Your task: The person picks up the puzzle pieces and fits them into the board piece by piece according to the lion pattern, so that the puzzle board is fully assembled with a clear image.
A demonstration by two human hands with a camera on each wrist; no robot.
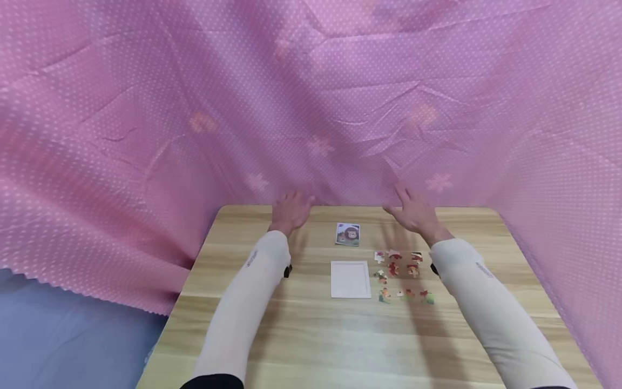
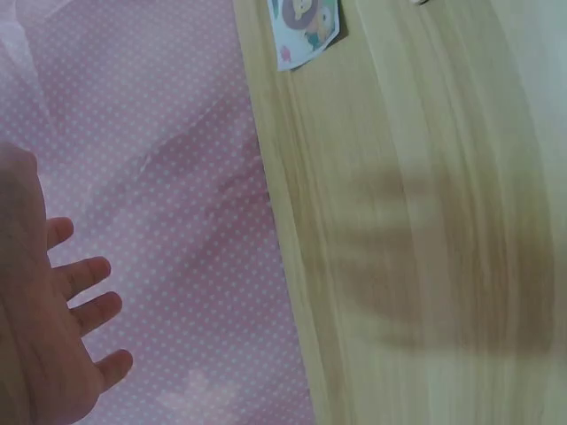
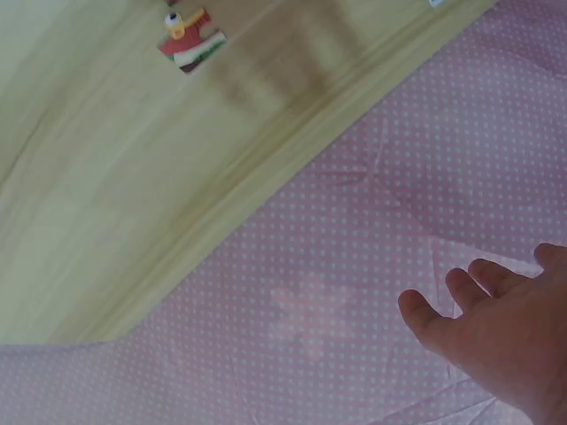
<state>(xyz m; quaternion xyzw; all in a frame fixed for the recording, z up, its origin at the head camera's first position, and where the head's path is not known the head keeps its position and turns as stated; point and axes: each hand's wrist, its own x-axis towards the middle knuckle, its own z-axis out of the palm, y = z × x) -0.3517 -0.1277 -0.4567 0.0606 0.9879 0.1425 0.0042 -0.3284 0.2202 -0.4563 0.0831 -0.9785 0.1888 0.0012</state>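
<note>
My left hand [image 1: 292, 209] is held above the table's far edge, fingers spread and holding nothing; the left wrist view shows the same hand [image 2: 53, 319] with its fingers apart. Over the far right part hovers my right hand [image 1: 414, 212], also spread, with nothing in it. Between the hands lies a small picture card [image 1: 347, 234] with a lion on it. Nearer to me is a white puzzle frame [image 1: 350, 279], flat on the wood. Several loose jigsaw pieces [image 1: 413, 270] are scattered to its right; one puzzle piece [image 3: 191, 42] shows in the right wrist view.
The wooden table [image 1: 311, 335] has a rounded far edge. A pink dotted curtain [image 1: 320, 108] hangs right behind it and along both sides. Blue cloth [image 1: 73, 329] shows at the lower left.
</note>
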